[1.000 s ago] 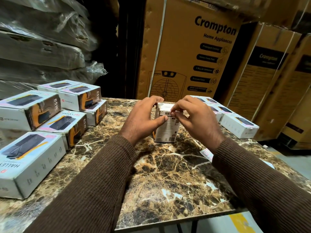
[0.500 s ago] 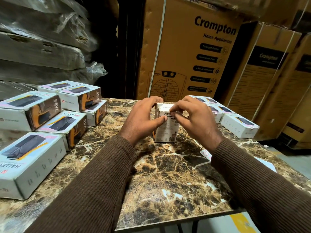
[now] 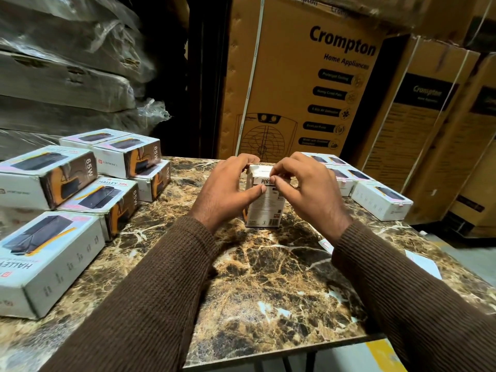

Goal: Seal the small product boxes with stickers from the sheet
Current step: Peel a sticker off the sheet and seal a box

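Observation:
A small white product box (image 3: 264,210) stands upright on end in the middle of the marble table (image 3: 268,285). My left hand (image 3: 228,191) grips its left side, thumb across the front face and fingers over the top. My right hand (image 3: 308,189) has its fingertips curled at the box's upper front edge, pinching or pressing there; whether a sticker lies under them is hidden. The white sticker sheet (image 3: 424,263) lies on the table to the right, mostly covered by my right sleeve.
Several boxes (image 3: 69,189) are stacked at the table's left. Several more (image 3: 381,200) lie flat in a row at the right back. Big cardboard cartons (image 3: 308,84) stand behind the table, wrapped bundles (image 3: 67,76) at the back left.
Both hands stay on the upright box. My right fingertips have shifted slightly along its top front edge; the box has not moved.

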Demonstrator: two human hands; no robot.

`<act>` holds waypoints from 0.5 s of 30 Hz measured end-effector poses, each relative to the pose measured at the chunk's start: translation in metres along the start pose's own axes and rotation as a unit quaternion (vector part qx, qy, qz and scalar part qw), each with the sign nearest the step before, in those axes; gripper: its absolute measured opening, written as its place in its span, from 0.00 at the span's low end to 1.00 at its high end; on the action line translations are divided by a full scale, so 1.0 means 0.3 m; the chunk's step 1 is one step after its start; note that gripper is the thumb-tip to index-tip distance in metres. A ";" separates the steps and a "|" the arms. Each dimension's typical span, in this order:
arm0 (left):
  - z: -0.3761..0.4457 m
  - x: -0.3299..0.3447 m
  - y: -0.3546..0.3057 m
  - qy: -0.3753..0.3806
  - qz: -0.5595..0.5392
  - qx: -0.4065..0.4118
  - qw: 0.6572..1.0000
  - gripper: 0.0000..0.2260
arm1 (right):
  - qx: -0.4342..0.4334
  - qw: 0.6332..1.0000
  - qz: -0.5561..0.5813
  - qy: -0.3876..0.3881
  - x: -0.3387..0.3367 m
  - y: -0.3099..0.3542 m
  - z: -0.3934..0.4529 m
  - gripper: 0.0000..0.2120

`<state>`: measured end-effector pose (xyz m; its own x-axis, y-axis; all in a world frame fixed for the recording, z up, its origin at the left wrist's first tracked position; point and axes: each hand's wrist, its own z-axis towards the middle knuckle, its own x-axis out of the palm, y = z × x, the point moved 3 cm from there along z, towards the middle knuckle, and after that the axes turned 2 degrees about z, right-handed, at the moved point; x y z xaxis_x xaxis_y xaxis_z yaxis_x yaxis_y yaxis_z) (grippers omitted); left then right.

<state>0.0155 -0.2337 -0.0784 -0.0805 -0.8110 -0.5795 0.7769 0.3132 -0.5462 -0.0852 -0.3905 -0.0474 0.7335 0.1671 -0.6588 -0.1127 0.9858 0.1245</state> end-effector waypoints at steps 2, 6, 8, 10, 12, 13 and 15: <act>0.001 0.000 0.001 0.001 -0.001 0.000 1.000 0.25 | 0.005 1.000 0.002 0.000 -0.001 -0.004 -0.004 0.04; 0.004 0.001 0.002 0.002 0.002 0.001 1.000 0.25 | 0.007 1.000 0.027 -0.007 -0.007 -0.012 -0.009 0.06; 0.004 0.003 0.002 0.002 0.002 0.000 1.000 0.25 | 0.007 1.000 0.025 -0.006 -0.009 -0.011 -0.009 0.06; 0.004 0.003 0.002 0.001 0.001 -0.002 1.000 0.25 | 0.003 1.000 0.019 -0.005 -0.008 -0.007 -0.011 0.04; 0.002 0.002 0.003 0.001 0.000 0.000 1.000 0.25 | 0.006 1.000 0.024 -0.006 -0.006 -0.005 -0.011 0.03; 0.001 0.001 0.003 0.001 -0.001 0.002 1.000 0.25 | 0.009 1.000 0.028 -0.006 -0.004 -0.006 -0.011 0.02; 0.001 0.000 0.002 0.001 -0.001 0.004 1.000 0.24 | 0.018 0.999 0.038 -0.006 -0.003 -0.011 -0.011 0.01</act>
<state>0.0162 -0.2336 -0.0787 -0.0831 -0.8111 -0.5790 0.7812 0.3077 -0.5432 -0.0876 -0.3939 -0.0497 0.7313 0.2409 -0.6381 -0.1436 0.9689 0.2013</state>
